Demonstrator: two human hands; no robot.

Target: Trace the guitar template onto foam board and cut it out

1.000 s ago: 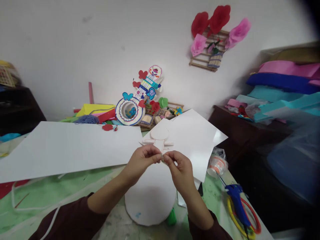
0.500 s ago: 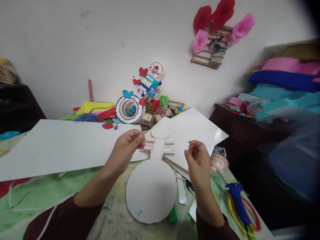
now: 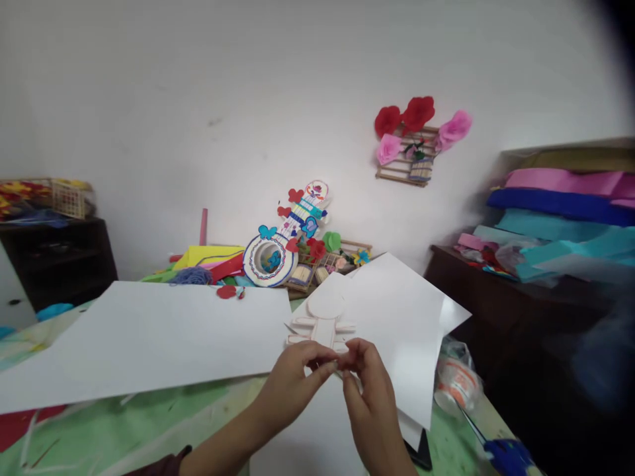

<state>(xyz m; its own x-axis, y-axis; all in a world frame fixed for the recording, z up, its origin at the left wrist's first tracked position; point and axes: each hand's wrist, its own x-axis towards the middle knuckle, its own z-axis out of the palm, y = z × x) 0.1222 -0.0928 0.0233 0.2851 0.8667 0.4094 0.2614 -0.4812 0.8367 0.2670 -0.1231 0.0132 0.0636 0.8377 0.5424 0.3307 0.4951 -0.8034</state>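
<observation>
My left hand (image 3: 297, 380) and my right hand (image 3: 372, 396) meet over the middle of the table, their fingertips pinched together. Whatever lies between the fingers is too small and too covered to make out. Beneath them is a white cut-out in the form of a stringed instrument. Its rounded head (image 3: 325, 305) and side pegs, outlined in reddish brown, show just beyond my fingers. The white round body (image 3: 307, 433) of the cut-out lies below my wrists, partly hidden by my hands and forearms.
White boards (image 3: 188, 337) lie at left, others (image 3: 397, 317) at right. A decorated paper instrument (image 3: 270, 260) leans against the wall. At right are a bagged cup (image 3: 456, 383) and a blue tool (image 3: 510, 456). Blue yarn (image 3: 192, 276) sits at the back.
My hands were apart on either side of the cut-out and have come together over it. The camera has tilted upward, so the table sits lower in view.
</observation>
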